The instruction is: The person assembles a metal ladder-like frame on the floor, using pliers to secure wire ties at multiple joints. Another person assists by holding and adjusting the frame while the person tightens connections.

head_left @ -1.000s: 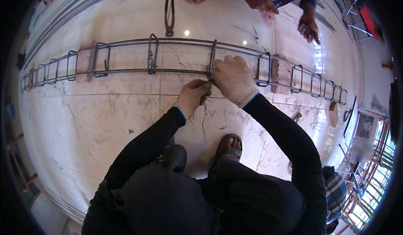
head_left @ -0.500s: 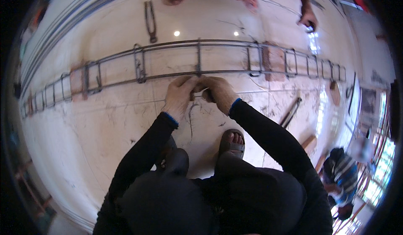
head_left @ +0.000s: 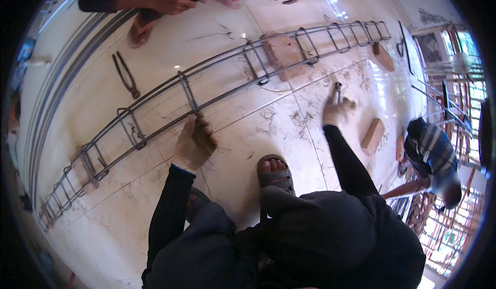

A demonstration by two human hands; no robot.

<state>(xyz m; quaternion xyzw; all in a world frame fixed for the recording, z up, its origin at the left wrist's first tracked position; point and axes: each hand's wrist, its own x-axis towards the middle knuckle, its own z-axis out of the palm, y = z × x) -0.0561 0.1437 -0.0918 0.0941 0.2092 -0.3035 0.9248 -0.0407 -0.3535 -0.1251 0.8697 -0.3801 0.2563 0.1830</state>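
Note:
A long rebar cage (head_left: pixel 222 100) of thin bars and square stirrups runs from lower left to upper right. My left hand (head_left: pixel 195 143), in a knitted glove, is at its near bar beside a stirrup. Its fingers are curled closed, and what they pinch is too small to make out. Out to the right, my gloved right hand (head_left: pixel 335 114) is closed round pincers (head_left: pixel 338 86) at the floor. The tool's head sticks out beyond the fingers; its handles are mostly hidden. A second pair of pincers (head_left: pixel 125 75) lies beyond the cage.
Bricks prop the cage, one brick (head_left: pixel 284 56) under its right half. Another brick (head_left: pixel 373 136) lies right of my right hand. Long steel bars (head_left: pixel 67 77) lie at left. Across the cage is a co-worker's hand (head_left: pixel 181 1); another person (head_left: pixel 431 154) bends at right.
My hands have parted. The right has moved right and taken hold of the pincers on the floor; the left stays at the cage's near bar. The view has turned, and the co-worker's hands have shifted.

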